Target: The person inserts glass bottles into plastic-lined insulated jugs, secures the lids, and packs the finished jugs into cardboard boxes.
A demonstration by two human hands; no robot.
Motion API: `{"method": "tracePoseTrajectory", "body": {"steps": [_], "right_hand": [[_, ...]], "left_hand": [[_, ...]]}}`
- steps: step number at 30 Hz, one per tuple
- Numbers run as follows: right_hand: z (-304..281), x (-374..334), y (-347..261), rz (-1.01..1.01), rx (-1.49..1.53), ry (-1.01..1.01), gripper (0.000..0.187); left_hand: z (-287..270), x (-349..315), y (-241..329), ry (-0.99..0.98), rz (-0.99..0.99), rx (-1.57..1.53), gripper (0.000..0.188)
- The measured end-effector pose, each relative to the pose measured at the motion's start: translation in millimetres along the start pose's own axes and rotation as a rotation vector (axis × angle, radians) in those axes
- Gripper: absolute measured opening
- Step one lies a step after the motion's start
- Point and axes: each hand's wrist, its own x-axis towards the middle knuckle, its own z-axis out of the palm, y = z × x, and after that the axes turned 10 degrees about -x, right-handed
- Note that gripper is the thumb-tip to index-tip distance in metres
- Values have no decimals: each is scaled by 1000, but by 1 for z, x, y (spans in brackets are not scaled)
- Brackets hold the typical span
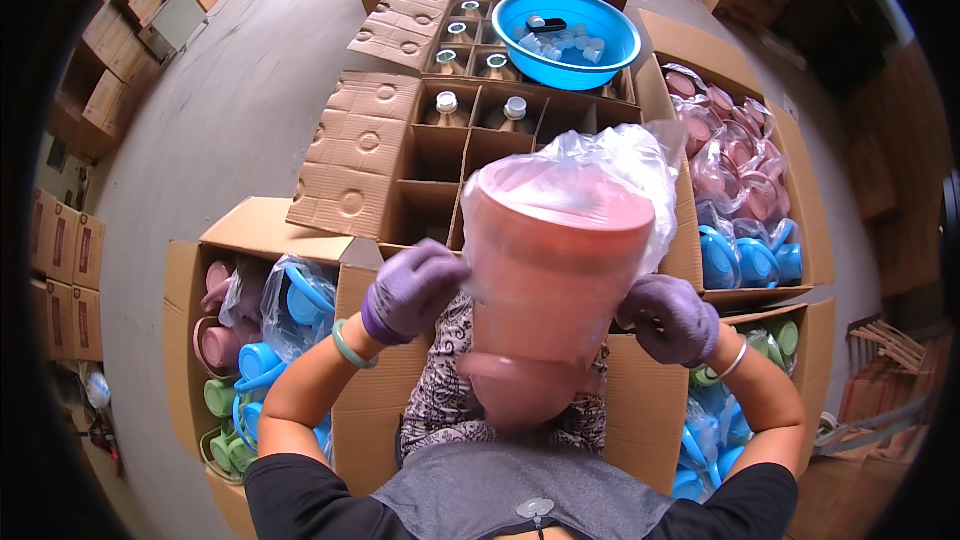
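A stack of pink plastic jugs [555,270], wrapped in clear plastic, stands upright between cartons.

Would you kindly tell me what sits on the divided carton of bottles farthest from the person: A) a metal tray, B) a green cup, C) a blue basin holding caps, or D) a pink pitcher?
C: a round blue basin with small pale caps inside rests on the far divided carton of bottles.

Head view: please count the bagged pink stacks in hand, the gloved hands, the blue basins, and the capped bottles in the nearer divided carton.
Bagged pink stack: 1
Gloved hands: 2, left hand, right hand
Blue basin: 1
Capped bottles, nearer divided carton: 2
Total: 6
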Motion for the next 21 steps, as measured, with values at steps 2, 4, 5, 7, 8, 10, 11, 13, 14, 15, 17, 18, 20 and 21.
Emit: {"method": "tracePoseTrajectory", "body": {"steps": [2, 4, 5, 7, 8, 10, 11, 13, 14, 15, 17, 18, 20, 21], "right_hand": [[36, -20, 12, 19, -86, -133, 29], [80, -44, 16, 16, -168, -236, 25], [102, -64, 17, 22, -171, -249, 26], [121, -73, 1, 109, -126, -157, 29], [128, -73, -5, 72, -109, -121, 30], [137, -64, -21, 38, -49, -22, 30], [143, -62, -19, 61, -21, -11, 31], [157, -69, -13, 123, 30, 11, 32], [163, -77, -17, 172, 39, 56, 36], [163, -68, -28, 148, 47, 38, 41], [180, -67, -47, 199, 166, 98, 44], [189, -62, -53, 102, 126, 122, 46], [215, -61, -62, 121, 192, 202, 58], [222, -53, -70, 128, 250, 277, 63]], "left_hand": [[9, -46, -3, -324, 1, 61, 25], [22, -86, 7, -387, -104, 65, 35], [25, -93, 18, -295, -145, 87, 41], [16, -93, 51, -294, -135, 110, 51], [16, -100, 58, -280, -113, -139, 49], [23, -117, 81, -231, -73, -491, 48], [28, -122, 88, -227, -66, -550, 47], [30, -137, 91, -458, -130, -261, 45], [43, -160, 84, -393, -79, -4, 44], [49, -182, 82, -330, -93, 84, 41], [66, -221, 85, -93, -94, 197, 39], [78, -242, 81, -47, -228, 183, 36], [99, -256, 73, 192, -259, 189, 44], [102, -251, 74, 306, -240, 231, 49]]}}
